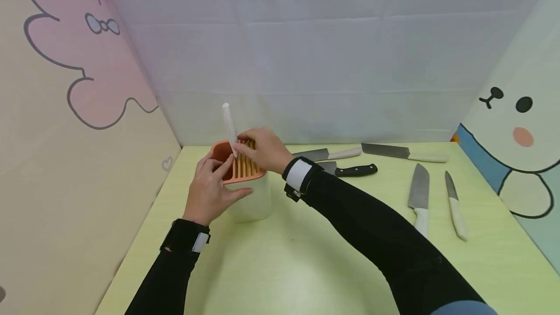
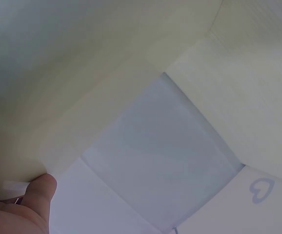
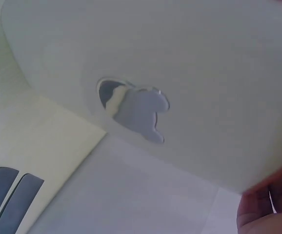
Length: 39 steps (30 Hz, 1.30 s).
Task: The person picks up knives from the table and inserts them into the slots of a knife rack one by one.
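A knife block (image 1: 250,203) with a pale body and an orange slotted top stands at the left of the table. From a slot rises a white-handled knife (image 1: 229,125), tilted slightly, its blade hidden inside. My right hand (image 1: 264,149) reaches over the top and pinches the lower part of that handle between thumb and fingers. Around the block's near left rim my left hand (image 1: 207,188) keeps hold, thumb along the front wall, index fingertip close to the handle's base. In the left wrist view, the left thumb (image 2: 39,192) lies against the pale wall.
Right of the block lie a black-handled knife (image 1: 356,170) and two white-handled knives, a nearer one (image 1: 343,153) and a cleaver-like one (image 1: 385,150). Farther right are a broad knife (image 1: 420,188) and a small knife (image 1: 456,208). A pale wall sheet (image 1: 315,62) stands behind.
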Available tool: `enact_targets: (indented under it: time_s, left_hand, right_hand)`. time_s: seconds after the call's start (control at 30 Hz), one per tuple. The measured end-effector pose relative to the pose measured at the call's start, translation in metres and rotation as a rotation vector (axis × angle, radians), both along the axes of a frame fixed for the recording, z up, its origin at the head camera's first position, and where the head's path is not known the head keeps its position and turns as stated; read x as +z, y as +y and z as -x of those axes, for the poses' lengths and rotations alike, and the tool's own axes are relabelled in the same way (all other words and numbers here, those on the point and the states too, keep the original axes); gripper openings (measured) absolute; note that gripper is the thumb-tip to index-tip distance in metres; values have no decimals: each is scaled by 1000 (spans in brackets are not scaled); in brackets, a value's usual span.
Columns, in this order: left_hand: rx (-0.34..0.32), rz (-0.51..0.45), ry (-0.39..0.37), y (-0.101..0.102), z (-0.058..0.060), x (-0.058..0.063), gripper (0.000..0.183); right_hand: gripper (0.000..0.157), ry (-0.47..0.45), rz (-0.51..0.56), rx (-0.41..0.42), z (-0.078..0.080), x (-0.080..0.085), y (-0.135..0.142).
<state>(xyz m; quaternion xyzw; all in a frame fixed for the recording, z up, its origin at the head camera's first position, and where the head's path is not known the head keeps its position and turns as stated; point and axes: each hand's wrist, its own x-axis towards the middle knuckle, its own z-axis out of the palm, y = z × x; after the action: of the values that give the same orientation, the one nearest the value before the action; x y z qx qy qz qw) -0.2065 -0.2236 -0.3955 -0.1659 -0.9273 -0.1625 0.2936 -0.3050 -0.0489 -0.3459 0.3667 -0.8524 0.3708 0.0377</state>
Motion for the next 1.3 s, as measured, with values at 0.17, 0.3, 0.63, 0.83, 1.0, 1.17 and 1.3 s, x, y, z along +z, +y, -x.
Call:
enact_targets:
  time_s: [0.17,0.3,0.63,0.83,1.0,1.17,1.3]
  left_hand:
    - [-5,0,17,-2,2,1,95]
    - [3,-4,10,-5,2,1,96]
    - [10,7,9,-12,-1,3,96]
    - [18,4,-7,-16,-1,2,95]
    - [31,13,-30,-18,-2,1,95]
    - [32,8,-29,-18,-5,1,95]
    - [29,4,-31,-17,-6,1,95]
  right_hand:
    - [44,-41,39,-41,13,6,50]
    - [43,-49,31,-122,27,5,103]
    - [47,-70,15,-310,44,-10,200]
    - [47,-38,-25,-363,53,-32,224]
    - [50,-31,-118,-406,65,-62,229]
    - [54,-49,-241,-393,76,-97,224]
    - [54,-55,-357,-382,78,-120,219]
